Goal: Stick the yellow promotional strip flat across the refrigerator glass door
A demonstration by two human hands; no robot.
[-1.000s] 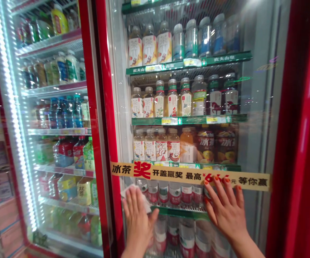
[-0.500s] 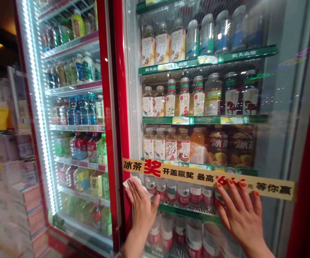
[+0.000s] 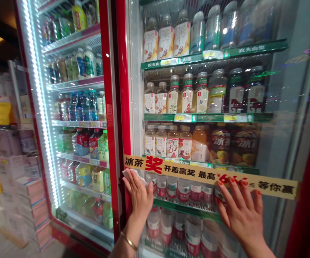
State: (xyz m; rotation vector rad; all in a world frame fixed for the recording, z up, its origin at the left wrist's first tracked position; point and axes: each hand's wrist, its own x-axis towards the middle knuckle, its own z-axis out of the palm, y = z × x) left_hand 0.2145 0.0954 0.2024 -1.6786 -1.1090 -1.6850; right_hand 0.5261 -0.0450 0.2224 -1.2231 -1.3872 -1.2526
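Observation:
My left hand (image 3: 138,195) presses a white cloth (image 3: 132,175) flat against the glass door (image 3: 278,143) of a drinks cooler, just below a yellow promotional strip (image 3: 210,175) stuck across the glass. A gold bangle (image 3: 129,240) circles that wrist. My right hand (image 3: 238,211), with orange-red nails, lies spread on the glass, fingertips touching the strip's lower edge, and holds nothing. Behind the glass stand rows of bottled tea (image 3: 165,39) and water on green-edged shelves (image 3: 208,117).
A red door frame (image 3: 114,107) separates this door from a second lit glass door of bottled drinks (image 3: 77,107) on the left. Stacked cartons (image 3: 28,200) stand further left beside the cooler. A red panel (image 3: 308,179) runs down the right side.
The cooler has shifted rightward and upward in view. My left hand and its cloth have slid up the glass, closer to the strip. My right hand stays at the strip.

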